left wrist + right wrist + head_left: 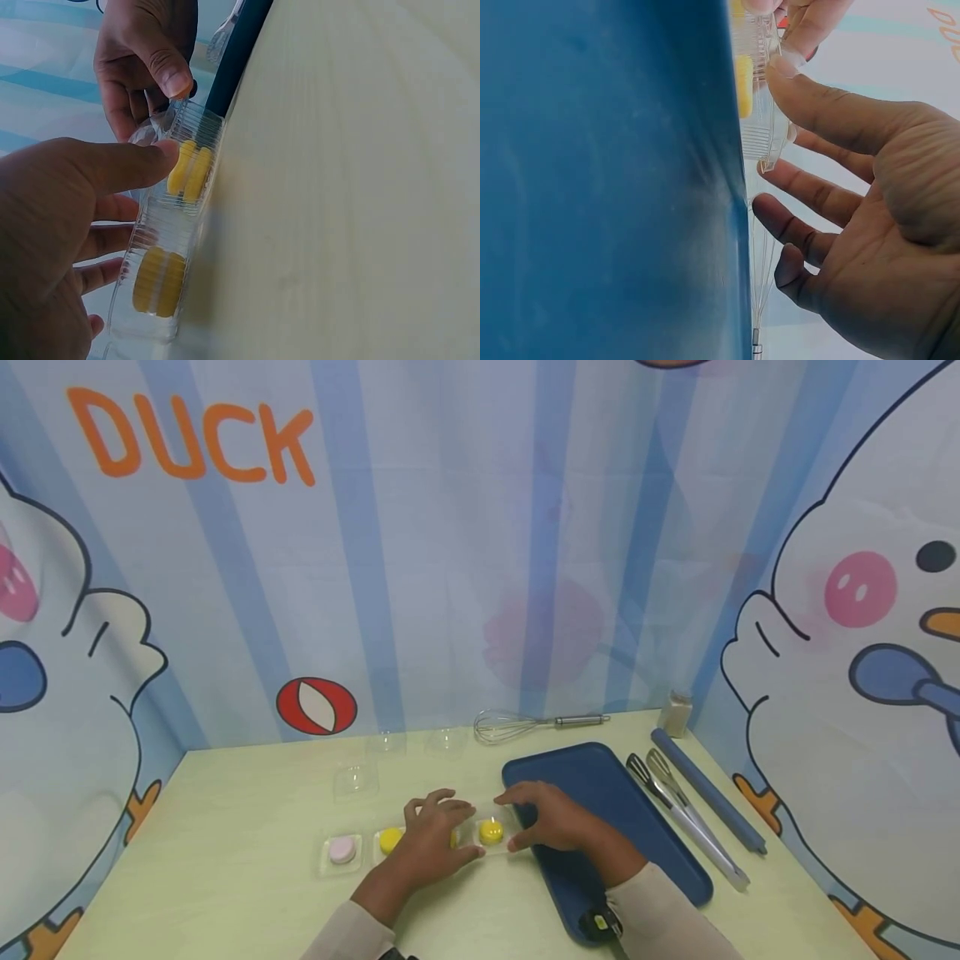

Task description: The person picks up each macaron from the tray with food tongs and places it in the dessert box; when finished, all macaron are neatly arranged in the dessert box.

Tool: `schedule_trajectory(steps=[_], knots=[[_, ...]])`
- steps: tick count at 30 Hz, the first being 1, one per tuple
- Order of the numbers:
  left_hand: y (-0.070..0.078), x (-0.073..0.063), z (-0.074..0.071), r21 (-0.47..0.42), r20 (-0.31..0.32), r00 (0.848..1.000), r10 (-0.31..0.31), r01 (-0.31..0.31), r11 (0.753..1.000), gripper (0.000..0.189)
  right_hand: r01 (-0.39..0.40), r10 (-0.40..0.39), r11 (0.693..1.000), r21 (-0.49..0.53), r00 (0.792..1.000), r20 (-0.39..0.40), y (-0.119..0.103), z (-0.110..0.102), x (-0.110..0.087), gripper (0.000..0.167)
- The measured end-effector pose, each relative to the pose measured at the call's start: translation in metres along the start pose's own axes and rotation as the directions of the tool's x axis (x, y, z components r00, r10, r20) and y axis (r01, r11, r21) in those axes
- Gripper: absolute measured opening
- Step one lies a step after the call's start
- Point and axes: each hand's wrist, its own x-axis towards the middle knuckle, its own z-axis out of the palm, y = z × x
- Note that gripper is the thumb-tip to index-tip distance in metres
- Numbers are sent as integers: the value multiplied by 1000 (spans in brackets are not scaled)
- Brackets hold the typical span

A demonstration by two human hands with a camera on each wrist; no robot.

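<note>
A yellow macaron (491,832) sits in a clear plastic box (501,847) beside the blue tray. My left hand (433,837) grips the left side of this box, thumb at the near edge and fingers over the far side. My right hand (553,817) holds its right side, with the thumb (810,101) and fingertips at the clear lid's edge. Left of it, another boxed yellow macaron (159,281) is mostly hidden under my left hand in the head view. Further left stand a yellow macaron (390,840) and a pink macaron (342,849), each in a clear tray.
Clear plastic lids (356,779) lie at the back left. A whisk (517,725) lies along the back edge. The blue tray (600,810) sits under my right forearm. Beyond it are tongs (693,822), a blue rolled bar (708,789) and a small box (677,713).
</note>
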Motion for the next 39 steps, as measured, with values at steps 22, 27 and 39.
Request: schedule_trajectory(steps=[22, 27, 39], knots=[[1, 0, -3, 56, 35, 999, 33, -35, 998, 54, -60, 62, 997, -51, 997, 40, -11, -7, -4, 67], [2, -2, -5, 68, 32, 997, 66, -68, 995, 50, -88, 92, 993, -84, 994, 51, -17, -5, -3, 68], [-1, 0, 0, 219, -6, 992, 124, -120, 968, 43, -137, 140, 979, -154, 990, 10, -31, 0, -2, 69]])
